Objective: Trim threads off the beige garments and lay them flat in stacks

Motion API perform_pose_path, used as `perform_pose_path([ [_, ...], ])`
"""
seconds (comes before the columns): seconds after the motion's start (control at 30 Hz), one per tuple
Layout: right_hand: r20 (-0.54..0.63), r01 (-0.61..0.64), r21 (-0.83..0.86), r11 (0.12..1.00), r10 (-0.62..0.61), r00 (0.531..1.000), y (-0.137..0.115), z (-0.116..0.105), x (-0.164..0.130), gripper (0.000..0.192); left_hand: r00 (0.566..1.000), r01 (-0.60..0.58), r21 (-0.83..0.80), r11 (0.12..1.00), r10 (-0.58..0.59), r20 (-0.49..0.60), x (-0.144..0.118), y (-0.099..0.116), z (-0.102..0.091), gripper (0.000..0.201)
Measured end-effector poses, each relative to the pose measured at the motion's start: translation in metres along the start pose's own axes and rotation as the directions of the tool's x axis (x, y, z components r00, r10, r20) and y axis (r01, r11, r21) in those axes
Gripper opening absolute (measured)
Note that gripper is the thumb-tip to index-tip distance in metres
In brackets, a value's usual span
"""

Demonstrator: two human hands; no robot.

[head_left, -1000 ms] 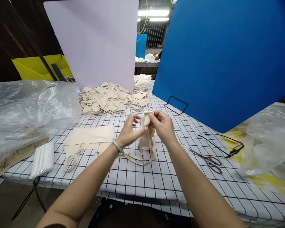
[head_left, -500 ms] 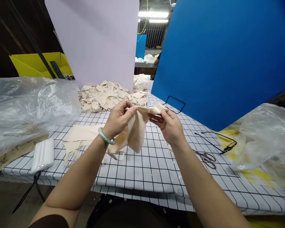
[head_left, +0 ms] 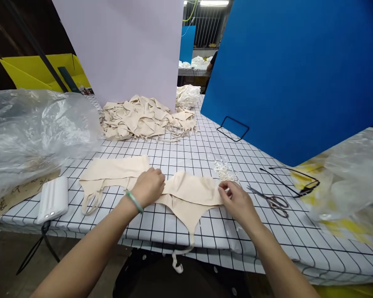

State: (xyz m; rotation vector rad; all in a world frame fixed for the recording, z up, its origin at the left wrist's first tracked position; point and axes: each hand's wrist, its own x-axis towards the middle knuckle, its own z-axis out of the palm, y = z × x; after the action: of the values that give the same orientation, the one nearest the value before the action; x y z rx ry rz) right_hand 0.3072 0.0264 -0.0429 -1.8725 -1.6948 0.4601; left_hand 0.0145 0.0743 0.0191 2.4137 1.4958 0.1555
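Note:
A beige bra top (head_left: pixel 194 190) with thin straps lies spread on the checked tablecloth (head_left: pixel 186 151) in front of me, one strap hanging over the table's front edge. My left hand (head_left: pixel 149 185), with a green bangle at the wrist, has its fingers curled down on the top's left end. At the right end, the thumb and fingers of my right hand (head_left: pixel 233 196) pinch the edge of the fabric. Beside my left hand, partly covered by it, a second beige bra top (head_left: pixel 115 169) lies flat. Small white bits (head_left: pixel 224 170) are heaped just beyond my right hand.
Scissors (head_left: pixel 272 200) and black-framed glasses (head_left: pixel 298 191) lie to the right. Behind are a heap of beige garments (head_left: pixel 139 118), a lilac board (head_left: pixel 124 49) and a blue board (head_left: pixel 286 74). Clear plastic (head_left: pixel 40 128) and a white device (head_left: pixel 53 198) sit left.
The bra top, held bunched in the air between both hands before, is now lowered and spread on the table. My hands have moved down and apart, uncovering the white bits.

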Motion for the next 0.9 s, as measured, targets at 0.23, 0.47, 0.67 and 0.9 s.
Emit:
perform_pose_path([
  [0.23, 0.035, 0.157, -0.248, 0.956, -0.153, 0.988, -0.010, 0.017, 0.048, 0.025, 0.998, 0.058, 0.022, 0.998, -0.058, 0.006, 0.047, 0.021, 0.027, 0.047],
  [0.47, 0.200, 0.260, -0.107, 0.960, -0.236, 0.951, -0.022, 0.010, 0.054, 0.002, 0.999, -0.020, -0.163, 0.986, 0.015, -0.031, 0.078, 0.012, 0.042, 0.009],
  [0.67, 0.305, 0.192, 0.450, 0.872, -0.352, 0.885, -0.041, -0.023, 0.027, 0.015, 0.922, -0.370, -0.566, 0.737, 0.364, -0.128, 0.053, -0.012, -0.021, 0.010],
  [0.9, 0.581, 0.437, 0.227, 0.870, -0.481, 0.656, -0.041, -0.036, -0.006, 0.018, 0.801, -0.373, -0.695, 0.615, 0.591, 0.093, -0.017, -0.023, -0.106, 0.014],
])
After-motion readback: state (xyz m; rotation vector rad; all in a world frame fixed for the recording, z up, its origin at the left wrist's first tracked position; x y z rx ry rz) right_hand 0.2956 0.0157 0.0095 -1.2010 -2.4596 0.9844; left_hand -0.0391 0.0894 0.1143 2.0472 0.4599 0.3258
